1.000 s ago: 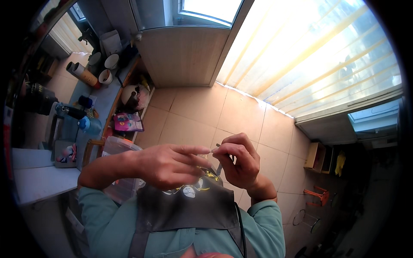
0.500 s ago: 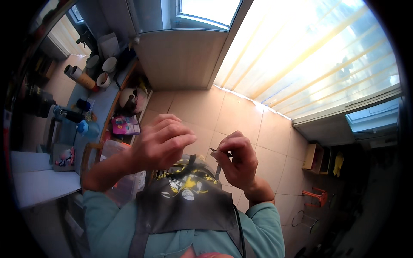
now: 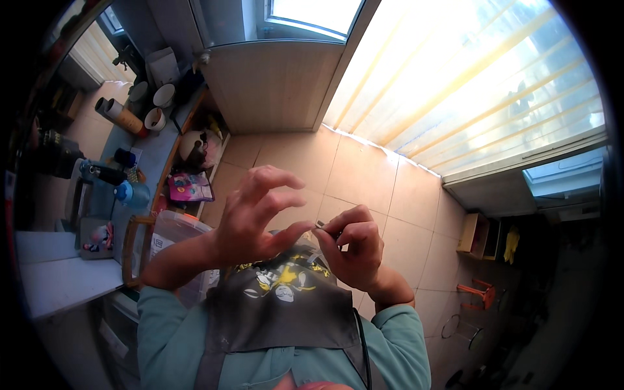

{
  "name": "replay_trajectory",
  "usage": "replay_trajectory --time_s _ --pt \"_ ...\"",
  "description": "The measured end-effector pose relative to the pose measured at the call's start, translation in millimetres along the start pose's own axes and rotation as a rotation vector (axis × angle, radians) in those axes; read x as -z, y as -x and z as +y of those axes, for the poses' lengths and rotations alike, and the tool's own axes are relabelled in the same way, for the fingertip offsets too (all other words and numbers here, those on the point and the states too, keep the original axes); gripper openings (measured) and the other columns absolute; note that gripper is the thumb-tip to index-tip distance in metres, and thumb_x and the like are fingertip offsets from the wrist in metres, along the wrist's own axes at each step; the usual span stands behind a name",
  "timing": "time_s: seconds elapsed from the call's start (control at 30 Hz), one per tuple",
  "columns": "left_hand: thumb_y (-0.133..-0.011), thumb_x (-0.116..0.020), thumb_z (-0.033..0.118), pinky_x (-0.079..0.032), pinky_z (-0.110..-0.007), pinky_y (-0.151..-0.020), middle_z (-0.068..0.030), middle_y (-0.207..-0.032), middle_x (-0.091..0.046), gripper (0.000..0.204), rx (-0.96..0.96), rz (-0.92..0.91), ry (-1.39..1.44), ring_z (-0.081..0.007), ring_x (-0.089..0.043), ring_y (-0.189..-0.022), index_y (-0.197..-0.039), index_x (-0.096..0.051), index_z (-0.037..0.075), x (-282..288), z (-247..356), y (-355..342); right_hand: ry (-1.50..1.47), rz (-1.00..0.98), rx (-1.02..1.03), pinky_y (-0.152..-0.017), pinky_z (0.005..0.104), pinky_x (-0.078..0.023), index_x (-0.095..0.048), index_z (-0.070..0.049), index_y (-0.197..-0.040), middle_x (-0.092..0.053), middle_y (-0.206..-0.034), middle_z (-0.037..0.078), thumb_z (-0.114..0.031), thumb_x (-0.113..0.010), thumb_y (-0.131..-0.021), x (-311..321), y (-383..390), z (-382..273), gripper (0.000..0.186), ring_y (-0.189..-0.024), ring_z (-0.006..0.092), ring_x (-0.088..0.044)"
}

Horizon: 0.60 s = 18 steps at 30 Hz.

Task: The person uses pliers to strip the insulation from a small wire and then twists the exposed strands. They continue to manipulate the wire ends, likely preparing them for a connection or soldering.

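Note:
In front of my apron, dark grey with a yellow and white print, both my hands are raised at chest height. My left hand has its fingers apart and curved, and nothing shows in its grasp. Its thumb tip reaches close to my right hand; whether they touch I cannot tell. Pinched between the right thumb and forefinger is a small thin dark piece with a light tip. Most of it is hidden by the fingers, so its kind does not show.
At left stands a counter with a blue bottle, white cups and a cylindrical container. Beside my left arm are a clear plastic bin and a wooden chair. An orange stool stands at right on the tiled floor.
My left hand's fingers have spread from a closed shape, and its thumb has come toward the right fingertips. My right hand has moved slightly left and down, still pinching the small piece.

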<state>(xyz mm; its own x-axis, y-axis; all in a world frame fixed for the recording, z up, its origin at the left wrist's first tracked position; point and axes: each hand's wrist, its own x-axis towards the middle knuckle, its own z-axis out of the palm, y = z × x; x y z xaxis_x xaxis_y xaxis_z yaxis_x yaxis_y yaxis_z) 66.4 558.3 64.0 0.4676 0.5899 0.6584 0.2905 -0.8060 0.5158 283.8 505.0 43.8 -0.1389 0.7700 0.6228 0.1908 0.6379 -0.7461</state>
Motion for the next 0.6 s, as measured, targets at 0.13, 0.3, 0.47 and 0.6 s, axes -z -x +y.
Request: replay_trajectory --time_s 0.13,0.3,0.47,0.6 --pt "-0.085 -0.082 0.011 -0.052 -0.049 -0.096 -0.0168 -0.120 -0.063 0.033 0.092 0.024 0.068 -0.0340 -0.065 -0.110 -0.111 -0.062 0.005 -1 -8 3 0.104 -0.014 0.051 -0.052 0.0315 -0.050 -0.052 -0.004 -0.094 -0.063 -0.087 0.014 0.010 -0.080 -0.084 0 -4 -4 0.034 -0.066 0.0211 -0.063" --pt "-0.089 -0.079 0.015 -0.041 -0.059 -0.114 -0.0113 -0.121 -0.065 0.026 -0.275 -0.010 -0.316 -0.0336 -0.066 -0.119 -0.109 -0.063 0.009 7 -17 3 0.206 -0.027 0.083 -0.054 0.0330 -0.052 -0.062 -0.002 -0.103 -0.063 -0.089 0.013 0.009 -0.077 -0.085 4 -8 -4 0.027 -0.069 0.0225 -0.064" --pt "-0.091 -0.080 0.035 -0.034 -0.067 -0.118 -0.0023 -0.116 -0.065 0.031 -0.367 -0.004 -0.446 -0.0295 -0.066 -0.119 -0.105 -0.063 0.013 8 -13 21 0.242 -0.070 0.039 -0.056 0.0328 -0.052 -0.067 -0.001 -0.113 -0.062 -0.092 0.013 0.010 -0.074 -0.087 9 -9 -3 0.030 -0.073 0.0232 -0.064" --pt "-0.088 -0.082 0.041 -0.037 -0.065 -0.115 -0.0010 -0.106 -0.063 0.034 -0.284 0.040 -0.358 -0.0253 -0.066 -0.115 -0.101 -0.066 0.014 12 -16 21 0.195 -0.069 0.000 -0.055 0.0331 -0.051 -0.068 -0.002 -0.113 -0.061 -0.091 0.012 0.009 -0.075 -0.087 8 -3 -4 0.029 -0.070 0.0221 -0.063"
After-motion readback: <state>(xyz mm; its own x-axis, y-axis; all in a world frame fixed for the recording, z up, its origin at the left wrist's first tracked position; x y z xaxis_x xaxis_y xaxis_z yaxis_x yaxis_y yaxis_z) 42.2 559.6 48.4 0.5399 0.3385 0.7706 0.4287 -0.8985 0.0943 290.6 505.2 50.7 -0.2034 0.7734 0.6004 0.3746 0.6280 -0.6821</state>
